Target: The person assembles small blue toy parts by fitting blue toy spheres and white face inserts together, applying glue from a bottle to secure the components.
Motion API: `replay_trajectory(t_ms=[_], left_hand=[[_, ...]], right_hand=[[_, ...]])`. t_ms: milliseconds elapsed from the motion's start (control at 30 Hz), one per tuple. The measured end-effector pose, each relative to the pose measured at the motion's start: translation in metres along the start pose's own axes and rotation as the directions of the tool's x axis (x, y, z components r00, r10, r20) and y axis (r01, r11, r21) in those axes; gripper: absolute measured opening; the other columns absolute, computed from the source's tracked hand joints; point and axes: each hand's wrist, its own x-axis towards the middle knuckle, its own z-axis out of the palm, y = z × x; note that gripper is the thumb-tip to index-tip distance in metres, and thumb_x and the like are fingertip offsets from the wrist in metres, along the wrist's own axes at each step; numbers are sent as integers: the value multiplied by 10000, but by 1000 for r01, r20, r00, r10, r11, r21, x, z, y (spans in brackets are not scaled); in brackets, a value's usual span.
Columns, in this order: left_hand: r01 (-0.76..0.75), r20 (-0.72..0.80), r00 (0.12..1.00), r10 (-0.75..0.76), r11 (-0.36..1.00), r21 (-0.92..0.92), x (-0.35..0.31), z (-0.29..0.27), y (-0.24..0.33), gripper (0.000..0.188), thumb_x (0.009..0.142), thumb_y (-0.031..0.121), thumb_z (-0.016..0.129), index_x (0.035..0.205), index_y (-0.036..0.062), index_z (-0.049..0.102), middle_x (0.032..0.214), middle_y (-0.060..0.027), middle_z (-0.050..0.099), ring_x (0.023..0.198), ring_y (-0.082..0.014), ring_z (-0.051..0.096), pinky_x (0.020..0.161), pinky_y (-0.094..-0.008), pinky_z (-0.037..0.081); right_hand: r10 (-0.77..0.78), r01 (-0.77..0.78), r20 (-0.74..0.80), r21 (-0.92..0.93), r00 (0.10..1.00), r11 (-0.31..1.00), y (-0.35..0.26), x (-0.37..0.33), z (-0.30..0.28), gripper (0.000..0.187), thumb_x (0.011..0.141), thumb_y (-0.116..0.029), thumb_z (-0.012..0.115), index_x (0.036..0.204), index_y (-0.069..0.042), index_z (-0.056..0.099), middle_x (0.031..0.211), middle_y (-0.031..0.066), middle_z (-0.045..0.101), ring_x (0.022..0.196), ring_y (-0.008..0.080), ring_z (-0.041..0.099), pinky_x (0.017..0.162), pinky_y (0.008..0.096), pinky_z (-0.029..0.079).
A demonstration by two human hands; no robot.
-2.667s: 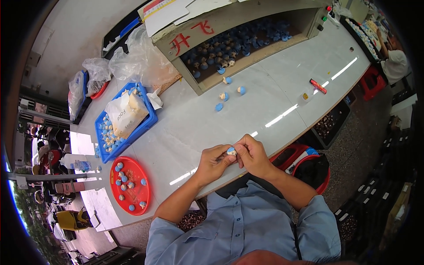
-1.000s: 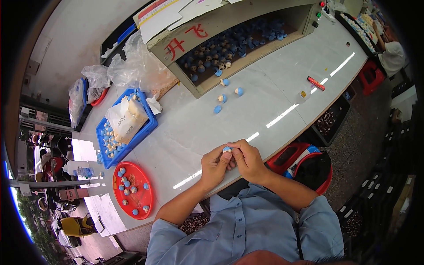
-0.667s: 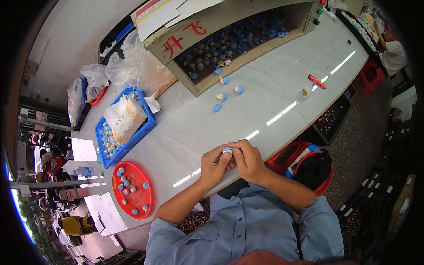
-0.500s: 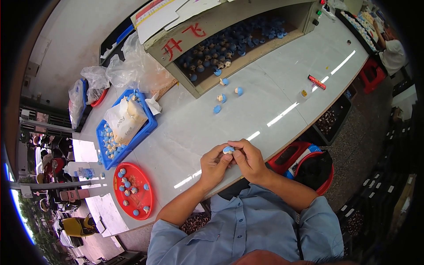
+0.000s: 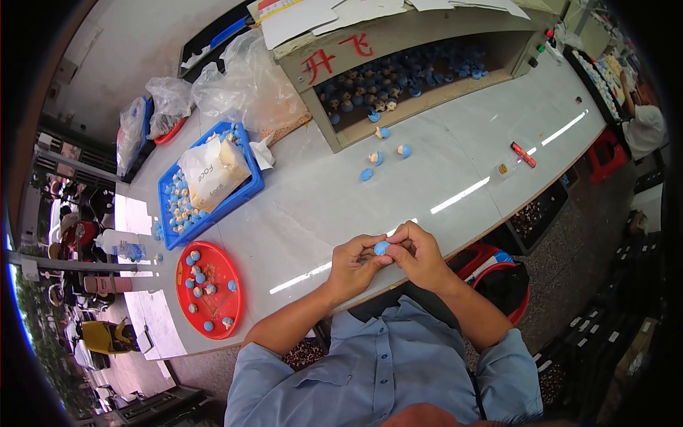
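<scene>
Both my hands meet over the near edge of the white table (image 5: 320, 206). My left hand (image 5: 353, 265) and my right hand (image 5: 420, 255) pinch one small round blue piece (image 5: 382, 247) between their fingertips. Several more small blue and cream pieces (image 5: 384, 151) lie loose on the table farther out. A red round tray (image 5: 222, 314) with several such pieces sits to my left.
A blue crate (image 5: 249, 191) with small pieces and a paper bag stands at the left. An open cardboard box (image 5: 398, 121) full of blue pieces is at the back. Clear plastic bags (image 5: 249, 78), a red marker (image 5: 523, 154), and another person (image 5: 644, 121) far right.
My hands stay together at the table edge, fingers shifting slightly around the blue piece. The view has shifted a little; nothing else moved.
</scene>
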Motion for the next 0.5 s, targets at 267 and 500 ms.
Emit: replay_trajectory(t_ms=[267,500], left_hand=[[-250,-17,964,265,929,274,8,-2,9,343,802,-3,739,1117,-15,607,1008,-128,680,886,-181,686,756,-286,577],[-432,158,899,407,772,466,7,-5,17,411,700,-73,756,1080,11,623,1012,-157,668,854,-260,696,705,-307,583]], right_hand=[[28,-18,-50,189,998,982,1,-2,-1,115,919,-37,602,1000,12,537,945,67,605,868,84,586,725,229,483],[-8,10,121,-17,993,1000,4,-2,-15,203,856,-23,689,995,-20,541,878,25,568,809,67,551,723,228,467]])
